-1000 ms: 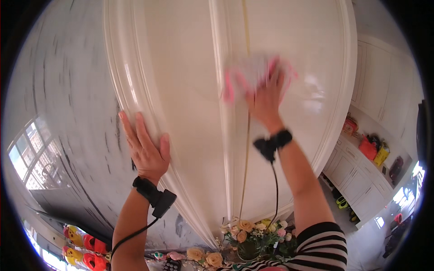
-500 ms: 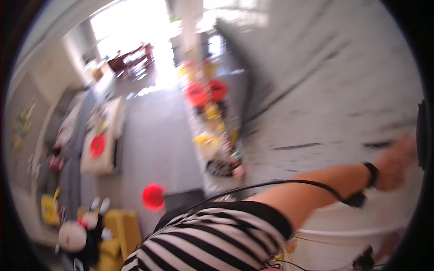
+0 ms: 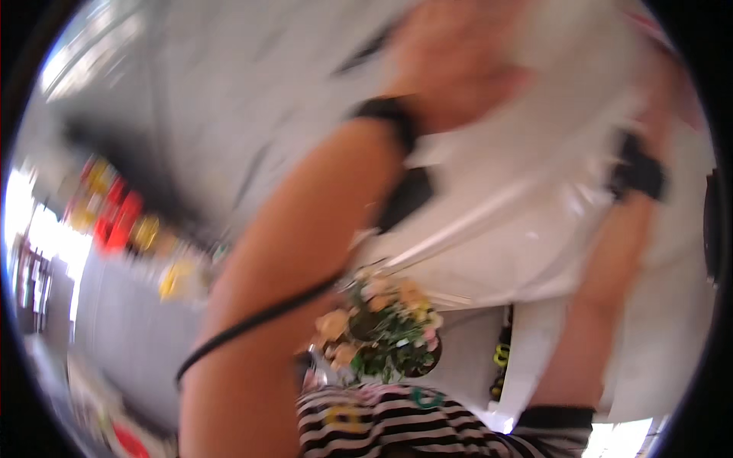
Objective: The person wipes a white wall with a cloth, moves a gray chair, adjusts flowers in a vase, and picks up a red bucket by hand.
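The pink cloth [image 3: 647, 24] is at the upper right rim of the view, beside the right hand [image 3: 658, 91]. Expect a light, limp, non-fragile item; hold it bunched at the middle, under palm and fingers. The hands are well apart: the left hand [image 3: 458, 65] is spread before the white panel [image 3: 527, 179], contact indeterminable; blur prevents confirming the right hand's grip. Relative to the preceding frame, the left hand shifts from right edge to upper centre, and the flowers [image 3: 397, 309] show more fully.
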Available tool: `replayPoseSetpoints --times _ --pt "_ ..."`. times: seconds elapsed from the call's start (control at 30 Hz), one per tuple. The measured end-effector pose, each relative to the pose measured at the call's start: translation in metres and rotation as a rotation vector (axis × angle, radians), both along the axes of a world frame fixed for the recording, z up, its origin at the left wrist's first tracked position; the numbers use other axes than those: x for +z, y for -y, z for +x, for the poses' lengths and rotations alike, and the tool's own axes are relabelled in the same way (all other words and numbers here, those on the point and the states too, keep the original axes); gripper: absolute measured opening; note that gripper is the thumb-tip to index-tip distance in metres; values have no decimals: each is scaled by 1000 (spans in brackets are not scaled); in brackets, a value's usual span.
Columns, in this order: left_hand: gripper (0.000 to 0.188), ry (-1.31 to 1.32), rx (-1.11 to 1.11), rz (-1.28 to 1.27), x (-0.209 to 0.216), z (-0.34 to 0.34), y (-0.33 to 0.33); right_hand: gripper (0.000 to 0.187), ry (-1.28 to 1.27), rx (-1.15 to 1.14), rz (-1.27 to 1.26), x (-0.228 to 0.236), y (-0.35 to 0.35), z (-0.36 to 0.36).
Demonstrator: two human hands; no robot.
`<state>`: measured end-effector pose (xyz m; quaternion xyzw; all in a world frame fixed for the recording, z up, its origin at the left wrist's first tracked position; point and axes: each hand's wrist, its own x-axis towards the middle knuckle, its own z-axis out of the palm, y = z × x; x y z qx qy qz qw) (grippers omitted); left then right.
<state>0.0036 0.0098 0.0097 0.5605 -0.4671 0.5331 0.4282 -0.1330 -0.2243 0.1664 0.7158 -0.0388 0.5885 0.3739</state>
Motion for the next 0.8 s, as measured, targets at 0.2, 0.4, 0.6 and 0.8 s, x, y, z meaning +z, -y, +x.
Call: replayPoseSetpoints --times 0.2,0.4,0.6,0.8 --pt "64 49 46 -39 1 -13 -6 49 412 350 175 -271 -35 23" --pt "64 46 110 33 4 -20 -24 48 4 353 347 -194 -50 -15" --pt "64 24 102 38 0 -11 -26 44 -167 -209 537 123 -74 11" --pt "63 5 22 4 6 -13 -21 34 223 -138 80 149 -24 29"
